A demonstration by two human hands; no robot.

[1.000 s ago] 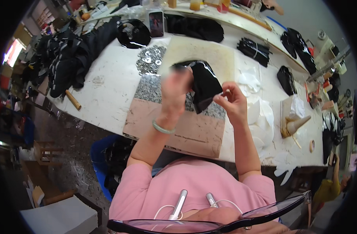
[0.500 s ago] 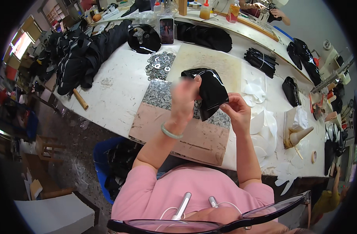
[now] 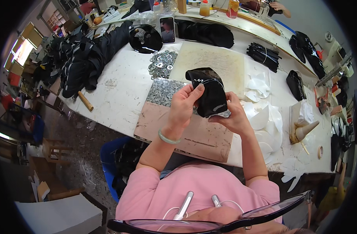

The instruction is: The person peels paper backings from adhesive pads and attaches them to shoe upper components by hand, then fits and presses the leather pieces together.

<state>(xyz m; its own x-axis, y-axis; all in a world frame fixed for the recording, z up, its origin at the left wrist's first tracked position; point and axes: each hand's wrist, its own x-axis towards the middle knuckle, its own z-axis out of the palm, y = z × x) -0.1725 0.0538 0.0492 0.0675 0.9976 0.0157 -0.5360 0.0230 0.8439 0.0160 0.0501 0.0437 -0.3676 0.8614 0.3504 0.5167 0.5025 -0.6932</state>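
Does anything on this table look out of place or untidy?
A white scrap hangs over the table's front edge, at the right, which looks precarious. Metal rings also lie in a loose heap.

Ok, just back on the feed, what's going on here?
The person's left hand grips the left side of a glossy black piece, thumb on top, while the right hand holds its lower right edge. The piece is held over a speckled grey slab and a pinkish-brown board on the worktable. A pile of metal rings lies farther back, and white cut pieces lie to the right.
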